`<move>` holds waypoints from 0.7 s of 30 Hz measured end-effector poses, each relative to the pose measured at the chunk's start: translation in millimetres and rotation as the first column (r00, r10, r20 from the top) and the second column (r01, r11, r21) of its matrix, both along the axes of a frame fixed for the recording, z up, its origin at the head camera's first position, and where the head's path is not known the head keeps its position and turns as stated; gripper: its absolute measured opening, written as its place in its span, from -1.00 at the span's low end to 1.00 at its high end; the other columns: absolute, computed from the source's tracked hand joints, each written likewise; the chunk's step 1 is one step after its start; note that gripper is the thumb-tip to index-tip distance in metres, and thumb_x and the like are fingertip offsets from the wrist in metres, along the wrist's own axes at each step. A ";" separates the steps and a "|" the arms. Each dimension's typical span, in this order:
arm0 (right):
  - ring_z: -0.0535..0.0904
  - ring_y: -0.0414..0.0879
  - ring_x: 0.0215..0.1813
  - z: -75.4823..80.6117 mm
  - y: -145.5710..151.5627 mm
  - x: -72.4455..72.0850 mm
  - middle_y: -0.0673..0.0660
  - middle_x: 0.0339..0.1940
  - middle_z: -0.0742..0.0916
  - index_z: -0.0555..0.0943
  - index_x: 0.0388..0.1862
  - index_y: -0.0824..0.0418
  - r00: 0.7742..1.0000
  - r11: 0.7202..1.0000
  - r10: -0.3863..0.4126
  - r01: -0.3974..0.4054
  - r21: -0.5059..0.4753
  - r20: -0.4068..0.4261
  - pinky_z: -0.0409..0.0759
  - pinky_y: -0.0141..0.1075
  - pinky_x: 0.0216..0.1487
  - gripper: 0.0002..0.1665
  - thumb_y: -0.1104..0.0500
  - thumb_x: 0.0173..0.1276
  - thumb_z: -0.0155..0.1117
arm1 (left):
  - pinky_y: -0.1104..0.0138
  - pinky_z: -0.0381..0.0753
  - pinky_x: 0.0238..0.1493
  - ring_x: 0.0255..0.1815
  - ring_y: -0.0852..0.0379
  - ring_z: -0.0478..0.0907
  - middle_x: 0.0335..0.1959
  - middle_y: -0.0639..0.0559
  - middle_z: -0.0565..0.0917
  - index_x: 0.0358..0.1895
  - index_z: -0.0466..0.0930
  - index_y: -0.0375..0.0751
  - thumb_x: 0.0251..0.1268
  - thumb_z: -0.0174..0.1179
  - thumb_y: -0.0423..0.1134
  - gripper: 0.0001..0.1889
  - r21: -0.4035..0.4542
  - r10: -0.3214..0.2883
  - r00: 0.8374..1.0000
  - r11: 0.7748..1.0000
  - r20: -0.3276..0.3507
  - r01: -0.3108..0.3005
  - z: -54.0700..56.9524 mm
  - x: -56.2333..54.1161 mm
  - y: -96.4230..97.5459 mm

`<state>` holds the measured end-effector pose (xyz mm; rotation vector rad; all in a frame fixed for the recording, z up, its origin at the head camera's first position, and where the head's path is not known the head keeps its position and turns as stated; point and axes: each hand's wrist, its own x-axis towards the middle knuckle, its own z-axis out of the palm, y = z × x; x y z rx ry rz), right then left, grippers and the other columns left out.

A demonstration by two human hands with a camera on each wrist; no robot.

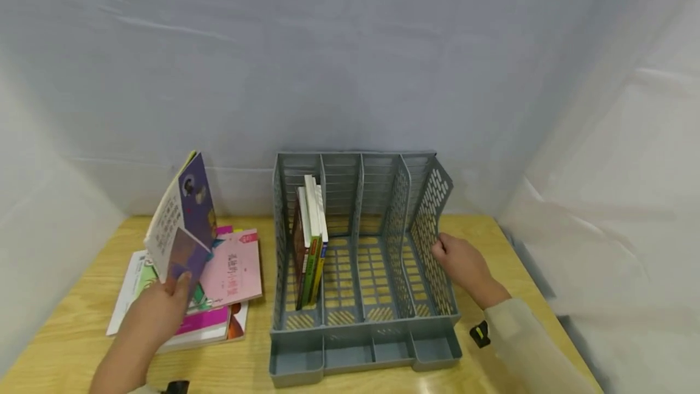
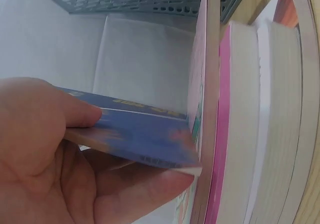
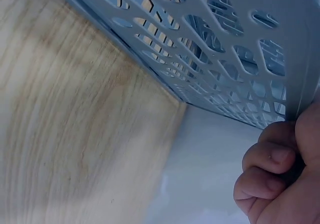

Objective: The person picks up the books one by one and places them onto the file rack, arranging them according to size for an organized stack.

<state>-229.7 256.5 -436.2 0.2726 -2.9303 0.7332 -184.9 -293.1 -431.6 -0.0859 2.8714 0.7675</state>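
Observation:
My left hand (image 1: 158, 312) pinches a thin purple-blue picture book (image 1: 197, 199) by its lower edge, thumb on one face and fingers on the other. The book stands tilted over a pile of books, with a pink book (image 1: 235, 266) on top. In the left wrist view the held blue book (image 2: 135, 134) has its corner right at the pile's side. My right hand (image 1: 465, 266) grips the front edge of the right side wall of a grey desk file rack (image 1: 366, 324); in the right wrist view, curled fingers (image 3: 265, 169) wrap that perforated wall (image 3: 225, 59).
Several thin books (image 1: 312, 242) stand upright in the rack's leftmost slot. Small open trays (image 1: 350, 354) run along the rack's front. Everything rests on a wooden table (image 1: 71, 321) with a pale sheet (image 1: 350, 59) behind it.

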 end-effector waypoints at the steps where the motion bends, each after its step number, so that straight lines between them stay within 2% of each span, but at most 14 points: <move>1: 0.02 -0.15 -0.59 0.4 0.4 -0.9 0.00 -0.66 0.28 0.24 -0.48 0.11 1.000 1.000 -0.005 0.005 -0.011 0.013 0.10 -0.27 -0.47 -0.60 0.15 0.68 -0.18 | -0.41 0.47 0.06 0.20 -0.71 0.39 0.21 -0.75 0.41 0.39 0.19 -0.76 0.71 -0.51 0.09 -0.19 -0.003 0.006 1.000 1.000 0.004 -0.006 -0.1 -0.2 1.9; 5: 0.14 -0.09 -0.60 4.7 3.4 -4.4 0.06 -0.62 0.38 0.31 -0.45 0.14 0.991 0.996 -0.044 0.052 -0.068 0.123 0.20 -0.23 -0.47 -0.55 0.05 0.72 -0.25 | -0.38 0.53 0.00 0.18 -0.69 0.44 0.21 -0.72 0.43 0.46 0.12 -0.70 0.71 -0.45 0.12 -0.20 -0.022 0.012 1.000 1.000 -0.010 -0.012 -0.4 -0.4 9.6; 7: 0.18 -0.07 -0.60 7.6 4.4 -6.0 0.08 -0.60 0.41 0.33 -0.46 0.15 0.987 0.995 -0.061 0.072 -0.071 0.146 0.24 -0.21 -0.47 -0.53 0.02 0.72 -0.24 | -0.35 0.56 -0.06 0.13 -0.68 0.47 0.19 -0.72 0.45 0.48 0.09 -0.68 0.71 -0.43 0.11 -0.22 -0.036 0.008 0.999 0.999 -0.034 -0.009 0.3 -0.5 12.1; 15: 0.10 -0.12 -0.65 10.7 3.6 -15.7 0.02 -0.70 0.33 0.28 -0.57 0.11 0.999 0.999 -0.046 0.047 -0.021 0.012 0.17 -0.24 -0.53 -0.52 0.10 0.68 -0.15 | -0.32 0.59 -0.14 0.06 -0.66 0.53 0.11 -0.71 0.51 0.44 0.17 -0.69 0.72 -0.37 0.04 -0.28 -0.042 -0.024 0.997 0.999 -0.077 0.021 4.3 -0.4 12.5; 18: 0.11 -0.12 -0.65 4.9 3.7 -17.2 0.01 -0.70 0.33 0.28 -0.56 0.10 0.998 0.997 -0.061 0.061 -0.045 -0.001 0.18 -0.25 -0.53 -0.52 0.10 0.68 -0.15 | -0.32 0.59 -0.15 0.01 -0.67 0.54 0.06 -0.72 0.53 0.40 0.21 -0.71 0.72 -0.40 0.05 -0.27 -0.040 -0.029 0.997 0.999 -0.068 0.027 3.0 -0.2 10.5; 21: 0.12 -0.13 -0.66 -1.7 3.9 -16.3 0.01 -0.70 0.34 0.28 -0.54 0.10 0.996 0.992 -0.087 0.087 -0.086 0.013 0.20 -0.26 -0.54 -0.54 0.10 0.68 -0.15 | -0.36 0.56 -0.07 0.09 -0.69 0.49 0.13 -0.74 0.47 0.41 0.19 -0.70 0.71 -0.44 0.10 -0.22 -0.034 -0.001 1.000 0.999 -0.030 0.000 1.6 -0.2 9.5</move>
